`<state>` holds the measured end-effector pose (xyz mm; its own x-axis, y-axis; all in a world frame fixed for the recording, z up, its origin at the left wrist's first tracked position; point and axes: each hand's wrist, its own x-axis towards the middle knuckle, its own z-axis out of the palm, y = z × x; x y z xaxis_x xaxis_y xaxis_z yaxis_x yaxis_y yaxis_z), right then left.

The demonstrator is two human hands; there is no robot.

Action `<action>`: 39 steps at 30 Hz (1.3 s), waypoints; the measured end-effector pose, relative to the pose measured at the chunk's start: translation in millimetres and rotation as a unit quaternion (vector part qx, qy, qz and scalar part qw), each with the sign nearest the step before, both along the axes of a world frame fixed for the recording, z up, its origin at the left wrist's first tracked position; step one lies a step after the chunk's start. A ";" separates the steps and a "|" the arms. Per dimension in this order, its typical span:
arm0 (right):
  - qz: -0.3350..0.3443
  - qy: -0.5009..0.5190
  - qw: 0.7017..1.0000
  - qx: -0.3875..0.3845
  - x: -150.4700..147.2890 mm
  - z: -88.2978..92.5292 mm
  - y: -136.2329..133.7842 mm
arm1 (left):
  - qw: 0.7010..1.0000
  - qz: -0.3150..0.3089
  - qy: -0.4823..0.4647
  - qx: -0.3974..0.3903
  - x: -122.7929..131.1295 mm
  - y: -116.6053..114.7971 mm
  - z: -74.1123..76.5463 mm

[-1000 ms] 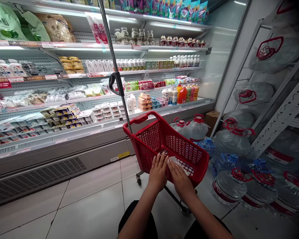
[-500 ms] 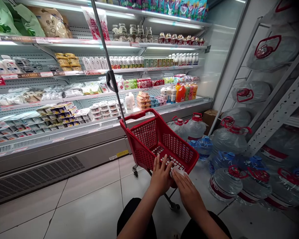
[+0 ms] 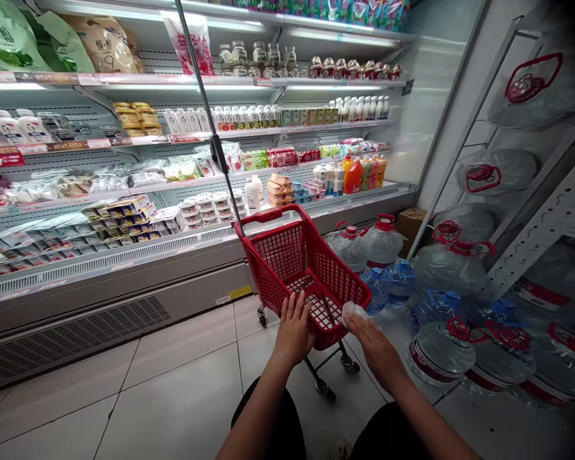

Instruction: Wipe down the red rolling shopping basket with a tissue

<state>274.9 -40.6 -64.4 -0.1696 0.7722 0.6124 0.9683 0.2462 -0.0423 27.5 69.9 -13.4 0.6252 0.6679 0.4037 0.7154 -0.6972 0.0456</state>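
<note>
Two hands at red basket (image 3: 287,255) on floor; left hand (image 3: 294,327) open, fingers spread on near rim; right hand (image 3: 374,340) holds white cloth (image 3: 353,312) against red basket's right side; water jugs (image 3: 441,351) near

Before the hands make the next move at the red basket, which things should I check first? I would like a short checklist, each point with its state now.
1. Left hand steadies the red basket: it rests on the near rim. Ok.
2. Right hand has the white cloth: the fingers lie on it at the basket's near right corner. Ok.
3. Firm grip on the cloth: cannot tell.
4. Inside of the basket free of goods: nothing shows in it. Ok.
5. Wheels blocked against rolling: cannot tell.
6. Room on the right side: water bottles lie on the floor close beside the basket. Not ok.
</note>
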 end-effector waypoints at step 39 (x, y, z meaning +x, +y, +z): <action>0.076 -0.019 0.996 -0.030 -25.9 16.5 12.1 | 0.993 0.076 -0.043 0.085 -49.2 -34.6 -24.1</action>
